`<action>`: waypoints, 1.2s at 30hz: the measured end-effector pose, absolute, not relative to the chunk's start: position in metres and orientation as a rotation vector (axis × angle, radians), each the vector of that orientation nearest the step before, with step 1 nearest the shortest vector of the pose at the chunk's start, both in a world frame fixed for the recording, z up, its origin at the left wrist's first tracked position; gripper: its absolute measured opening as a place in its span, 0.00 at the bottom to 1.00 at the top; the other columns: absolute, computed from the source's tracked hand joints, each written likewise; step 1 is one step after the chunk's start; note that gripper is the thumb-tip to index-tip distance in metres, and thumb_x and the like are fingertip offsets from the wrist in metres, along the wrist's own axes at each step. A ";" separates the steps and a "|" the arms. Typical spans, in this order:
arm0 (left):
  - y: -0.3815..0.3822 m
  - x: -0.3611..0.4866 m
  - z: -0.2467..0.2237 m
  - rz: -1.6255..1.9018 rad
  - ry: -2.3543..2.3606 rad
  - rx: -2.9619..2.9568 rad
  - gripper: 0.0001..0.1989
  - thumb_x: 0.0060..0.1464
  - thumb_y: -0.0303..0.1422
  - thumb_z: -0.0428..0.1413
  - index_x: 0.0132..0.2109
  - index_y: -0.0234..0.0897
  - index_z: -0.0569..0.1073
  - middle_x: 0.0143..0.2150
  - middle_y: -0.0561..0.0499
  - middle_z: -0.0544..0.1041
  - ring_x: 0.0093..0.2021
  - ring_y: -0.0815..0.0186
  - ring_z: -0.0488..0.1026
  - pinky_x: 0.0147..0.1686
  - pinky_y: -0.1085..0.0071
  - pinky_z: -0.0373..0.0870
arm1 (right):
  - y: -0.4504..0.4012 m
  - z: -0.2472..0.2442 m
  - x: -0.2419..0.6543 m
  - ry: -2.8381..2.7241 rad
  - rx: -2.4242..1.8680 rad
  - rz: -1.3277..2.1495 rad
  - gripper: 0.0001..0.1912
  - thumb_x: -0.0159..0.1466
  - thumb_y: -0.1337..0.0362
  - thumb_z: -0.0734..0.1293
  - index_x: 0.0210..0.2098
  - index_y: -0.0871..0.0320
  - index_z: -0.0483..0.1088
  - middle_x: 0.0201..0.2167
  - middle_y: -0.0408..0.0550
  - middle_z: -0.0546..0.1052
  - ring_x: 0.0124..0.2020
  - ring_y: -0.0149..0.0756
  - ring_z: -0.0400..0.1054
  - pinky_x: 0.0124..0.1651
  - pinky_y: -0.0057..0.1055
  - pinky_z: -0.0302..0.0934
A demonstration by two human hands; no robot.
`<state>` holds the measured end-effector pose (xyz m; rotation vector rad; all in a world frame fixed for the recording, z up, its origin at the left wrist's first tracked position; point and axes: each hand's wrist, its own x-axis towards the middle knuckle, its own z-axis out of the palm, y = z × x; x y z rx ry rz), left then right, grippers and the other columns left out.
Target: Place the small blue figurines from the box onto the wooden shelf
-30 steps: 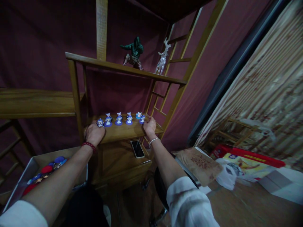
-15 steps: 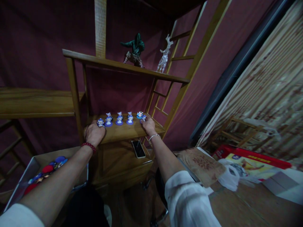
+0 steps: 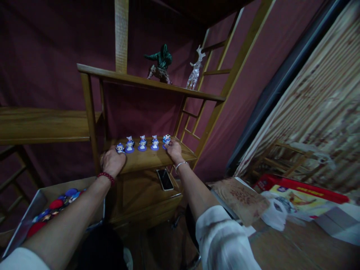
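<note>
Several small purple-and-white figurines (image 3: 142, 144) stand in two rows on a wooden shelf (image 3: 140, 162). My left hand (image 3: 113, 160), with a red bead bracelet, is closed around the lower part of the figurine (image 3: 120, 147) at the left end of the front row. At the right end, my right hand (image 3: 174, 150), wearing a silver bangle, pinches another figurine (image 3: 166, 142) by its side. That one stands in front of a blue-and-white figure, which it mostly hides. My fingertips are partly hidden on both sides.
On the upper shelf stand a green hooded figure (image 3: 161, 62) and a clear deer ornament (image 3: 196, 69). A phone (image 3: 165, 179) lies below the figurines. An open box (image 3: 41, 198) of colourful figures sits at lower left; bags (image 3: 274, 213) lie at right.
My right hand has shifted slightly left, bringing its figurine in line with the front row. My left hand stays at the left-end figurine. The view has tilted up a little.
</note>
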<state>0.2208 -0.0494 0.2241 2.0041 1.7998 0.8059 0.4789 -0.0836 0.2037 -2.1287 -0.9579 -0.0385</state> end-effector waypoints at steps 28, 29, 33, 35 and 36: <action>-0.052 0.220 0.222 0.843 1.803 2.036 0.18 0.50 0.35 0.45 0.45 0.33 0.69 0.40 0.38 0.75 0.43 0.53 0.71 0.39 0.63 0.65 | -0.098 0.199 0.479 -0.939 -2.132 -0.135 0.20 0.55 0.68 0.60 0.48 0.61 0.64 0.41 0.52 0.74 0.43 0.35 0.68 0.46 0.28 0.58; -0.053 0.219 0.222 0.849 1.795 2.041 0.17 0.50 0.35 0.45 0.45 0.33 0.69 0.40 0.38 0.75 0.43 0.53 0.70 0.40 0.64 0.65 | -0.099 0.198 0.479 -0.933 -2.126 -0.139 0.20 0.55 0.68 0.60 0.48 0.61 0.64 0.40 0.52 0.74 0.42 0.35 0.68 0.46 0.29 0.58; -0.054 0.217 0.221 0.859 1.750 2.064 0.17 0.48 0.34 0.48 0.45 0.34 0.69 0.41 0.39 0.75 0.44 0.54 0.70 0.41 0.65 0.64 | -0.100 0.198 0.479 -0.921 -2.132 -0.169 0.19 0.55 0.68 0.60 0.47 0.62 0.65 0.40 0.53 0.74 0.42 0.37 0.68 0.46 0.30 0.59; -0.055 0.216 0.220 0.861 1.725 2.067 0.17 0.47 0.34 0.49 0.46 0.35 0.69 0.41 0.41 0.75 0.44 0.55 0.70 0.42 0.66 0.64 | -0.100 0.198 0.478 -0.914 -2.140 -0.180 0.19 0.55 0.68 0.60 0.47 0.62 0.65 0.40 0.54 0.74 0.42 0.38 0.68 0.47 0.30 0.58; -0.055 0.216 0.219 0.860 1.713 2.071 0.18 0.47 0.34 0.49 0.46 0.35 0.69 0.41 0.41 0.75 0.43 0.56 0.70 0.42 0.67 0.64 | -0.100 0.198 0.478 -0.912 -2.141 -0.180 0.19 0.55 0.68 0.60 0.47 0.62 0.66 0.40 0.53 0.74 0.42 0.38 0.68 0.47 0.30 0.58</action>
